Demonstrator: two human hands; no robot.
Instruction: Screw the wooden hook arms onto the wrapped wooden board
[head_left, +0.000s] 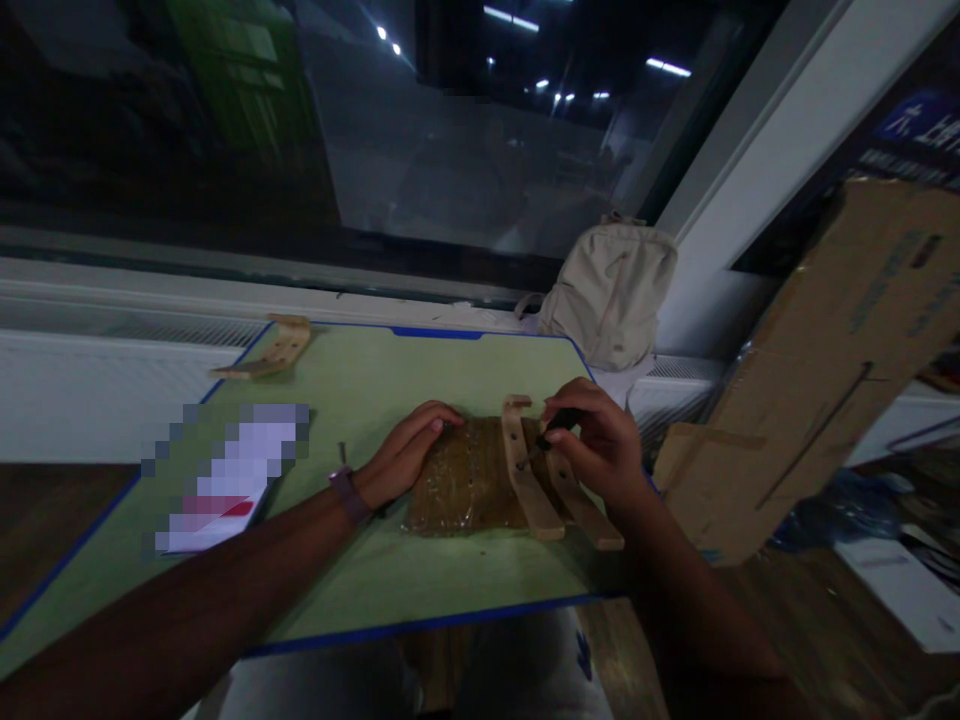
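Curved wooden pieces [527, 480], two side by side, lie over tape-covered brown package [457, 480] on green table [360, 575]. Right hand [600, 440] grips dark-handled screwdriver [559, 428], tip at left piece; package's far left corner under left hand [409, 450], hands apart. Third wooden piece [277, 350] at far left corner, pixelated booklet [232, 480] nearer. Beige backpack [619, 290] beyond table, big cardboard [832, 370] right. Nothing blocks the tip; right fingers partly cover the other piece.
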